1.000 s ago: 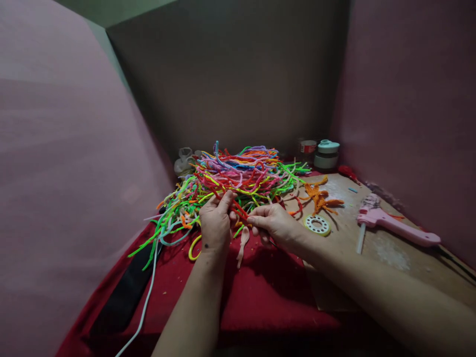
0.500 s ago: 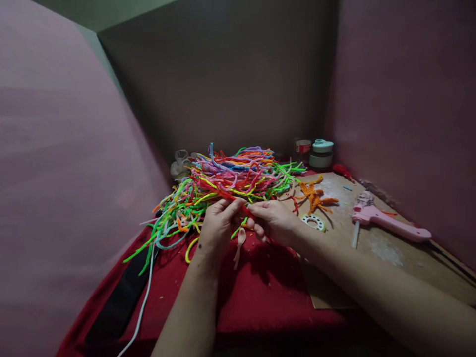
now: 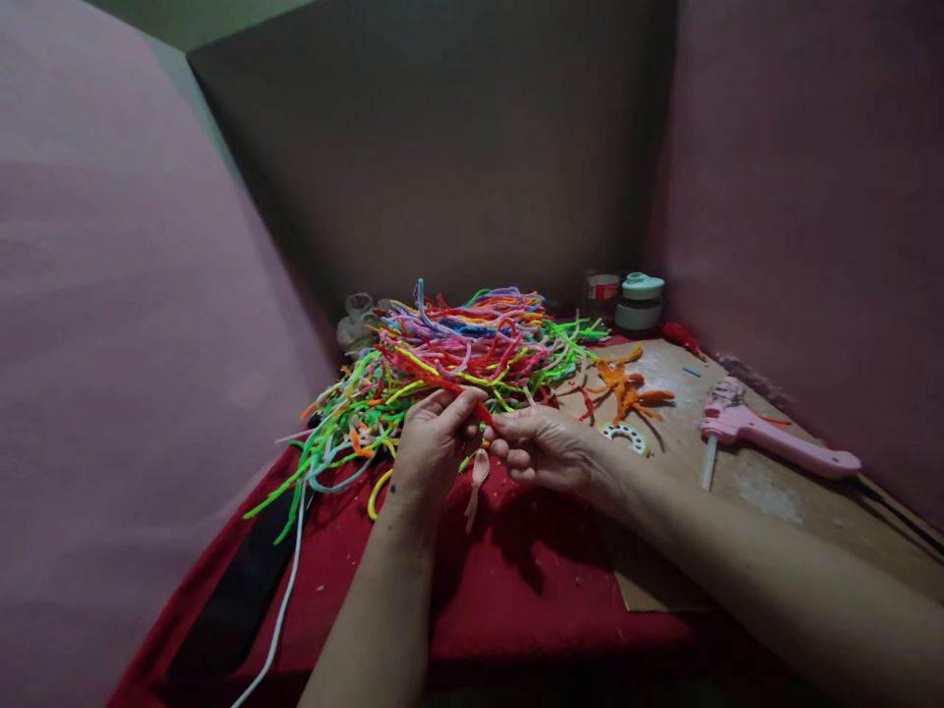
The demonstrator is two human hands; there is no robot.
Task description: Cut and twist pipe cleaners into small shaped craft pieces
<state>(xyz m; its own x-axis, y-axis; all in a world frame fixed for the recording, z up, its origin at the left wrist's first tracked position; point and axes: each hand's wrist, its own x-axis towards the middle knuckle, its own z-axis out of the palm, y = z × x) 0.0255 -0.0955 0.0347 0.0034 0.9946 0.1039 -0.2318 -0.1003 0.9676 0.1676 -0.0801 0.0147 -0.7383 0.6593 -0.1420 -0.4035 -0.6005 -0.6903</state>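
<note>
A red pipe cleaner (image 3: pixel 485 414) spans the gap between my two hands. My left hand (image 3: pixel 437 433) pinches it with thumb and fingers closed, and part of it runs out past that hand toward the pile. At its other end my right hand (image 3: pixel 542 444) grips it between thumb and forefinger, the other fingers curled. Right behind the hands lies a big heap of coloured pipe cleaners (image 3: pixel 472 339). Below them, a pale pink looped piece (image 3: pixel 479 477) rests on the red cloth (image 3: pixel 508 610).
On the cardboard (image 3: pixel 737 531) at the right lie a pink glue gun (image 3: pixel 782 442), a tape roll (image 3: pixel 623 439) and an orange pipe-cleaner shape (image 3: pixel 626 388). Jars (image 3: pixel 639 302) stand behind. A black flat object (image 3: pixel 236 590) and white cable (image 3: pixel 284 615) lie at left.
My right hand has shifted slightly and its fingers have curled. More of the red pipe cleaner now shows between the hands. My left hand has barely moved.
</note>
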